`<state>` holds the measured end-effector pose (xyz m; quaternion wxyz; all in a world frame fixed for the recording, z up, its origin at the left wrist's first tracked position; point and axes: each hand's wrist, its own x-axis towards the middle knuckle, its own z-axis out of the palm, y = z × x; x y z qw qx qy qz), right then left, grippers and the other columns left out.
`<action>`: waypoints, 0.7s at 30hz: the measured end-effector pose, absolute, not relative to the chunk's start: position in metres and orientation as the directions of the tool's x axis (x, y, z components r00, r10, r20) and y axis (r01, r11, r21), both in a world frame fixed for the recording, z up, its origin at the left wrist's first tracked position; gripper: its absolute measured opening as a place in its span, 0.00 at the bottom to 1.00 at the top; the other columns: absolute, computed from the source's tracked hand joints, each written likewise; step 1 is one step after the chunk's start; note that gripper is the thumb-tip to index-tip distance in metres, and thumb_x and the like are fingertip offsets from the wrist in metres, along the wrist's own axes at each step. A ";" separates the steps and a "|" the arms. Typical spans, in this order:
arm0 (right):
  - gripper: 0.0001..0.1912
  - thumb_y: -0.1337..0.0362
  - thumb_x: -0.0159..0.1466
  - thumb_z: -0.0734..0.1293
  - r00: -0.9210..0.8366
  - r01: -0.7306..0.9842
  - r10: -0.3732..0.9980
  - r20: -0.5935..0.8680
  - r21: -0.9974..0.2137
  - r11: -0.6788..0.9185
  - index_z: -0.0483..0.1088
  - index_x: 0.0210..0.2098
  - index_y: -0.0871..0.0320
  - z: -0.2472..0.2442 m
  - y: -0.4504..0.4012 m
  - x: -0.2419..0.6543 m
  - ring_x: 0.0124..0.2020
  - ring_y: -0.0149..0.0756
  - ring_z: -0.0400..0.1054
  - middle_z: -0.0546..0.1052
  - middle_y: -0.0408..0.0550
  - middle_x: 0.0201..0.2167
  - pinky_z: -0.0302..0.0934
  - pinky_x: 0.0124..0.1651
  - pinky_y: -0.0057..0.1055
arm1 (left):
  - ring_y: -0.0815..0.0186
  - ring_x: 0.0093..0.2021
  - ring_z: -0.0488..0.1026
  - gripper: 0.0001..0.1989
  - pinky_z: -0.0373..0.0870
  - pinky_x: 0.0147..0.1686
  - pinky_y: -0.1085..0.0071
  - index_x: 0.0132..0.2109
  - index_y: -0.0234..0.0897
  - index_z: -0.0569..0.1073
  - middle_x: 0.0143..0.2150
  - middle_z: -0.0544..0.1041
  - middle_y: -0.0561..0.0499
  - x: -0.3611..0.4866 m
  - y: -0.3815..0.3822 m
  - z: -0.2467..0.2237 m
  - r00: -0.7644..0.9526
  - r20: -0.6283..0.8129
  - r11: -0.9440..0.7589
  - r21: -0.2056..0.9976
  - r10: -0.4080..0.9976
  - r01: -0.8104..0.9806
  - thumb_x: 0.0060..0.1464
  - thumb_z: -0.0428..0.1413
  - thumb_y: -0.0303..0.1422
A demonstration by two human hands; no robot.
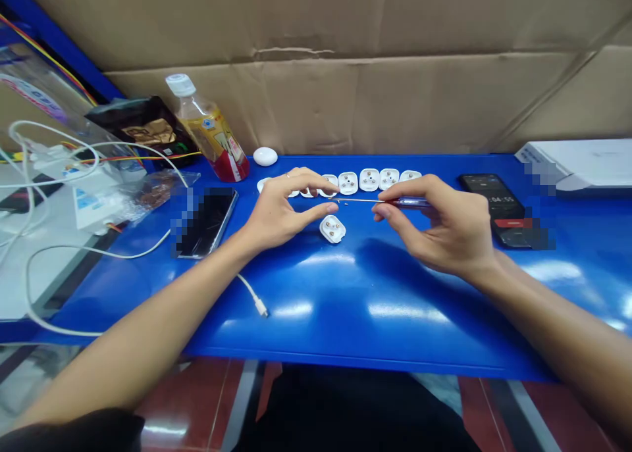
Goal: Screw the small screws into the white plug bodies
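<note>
My right hand (434, 225) is shut on a small precision screwdriver (380, 201), with a dark blue translucent handle and a thin steel shaft pointing left. My left hand (281, 205) hovers over the blue tabletop (316, 301), its fingers apart and nothing in them. A white round plug body (332, 229) with metal contacts lies just below its thumb, and the screwdriver tip ends close to its fingertips. Behind both hands runs a row of several similar white plug bodies (368, 179), partly hidden by my left hand.
A smartphone (207, 222) lies to the left, and a black phone showing a clock (491, 205) lies to the right. A white cable (254, 295) crosses the table. A bottle (210, 133), a white round object (265, 156), and a dark pouch (143, 128) stand behind, against cardboard (345, 103).
</note>
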<state>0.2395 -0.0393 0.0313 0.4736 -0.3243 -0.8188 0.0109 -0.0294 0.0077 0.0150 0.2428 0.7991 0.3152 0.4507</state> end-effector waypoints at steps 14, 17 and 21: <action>0.05 0.69 0.69 0.71 -0.525 0.556 0.493 0.693 -0.160 0.816 0.77 0.42 0.52 0.028 -0.039 0.244 0.32 0.36 0.82 0.86 0.41 0.34 0.73 0.35 0.30 | 0.59 0.45 0.79 0.23 0.74 0.47 0.64 0.56 0.39 0.86 0.48 0.86 0.47 -0.042 0.013 0.022 0.712 0.055 -0.512 0.734 0.700 0.447 0.56 0.73 0.44; 0.04 0.68 0.69 0.70 -0.547 0.552 0.475 0.690 -0.129 0.824 0.77 0.42 0.53 0.026 -0.039 0.243 0.31 0.35 0.81 0.86 0.41 0.33 0.72 0.35 0.29 | 0.61 0.42 0.77 0.23 0.72 0.44 0.66 0.55 0.39 0.86 0.44 0.86 0.48 -0.041 0.013 0.022 0.708 0.069 -0.521 0.727 0.703 0.447 0.56 0.73 0.44; 0.05 0.69 0.68 0.70 -0.559 0.546 0.477 0.678 -0.132 0.827 0.77 0.42 0.53 0.025 -0.039 0.243 0.32 0.34 0.81 0.86 0.41 0.33 0.71 0.36 0.28 | 0.62 0.41 0.76 0.23 0.70 0.43 0.67 0.55 0.38 0.86 0.42 0.85 0.48 -0.041 0.013 0.022 0.707 0.070 -0.521 0.728 0.703 0.446 0.56 0.73 0.44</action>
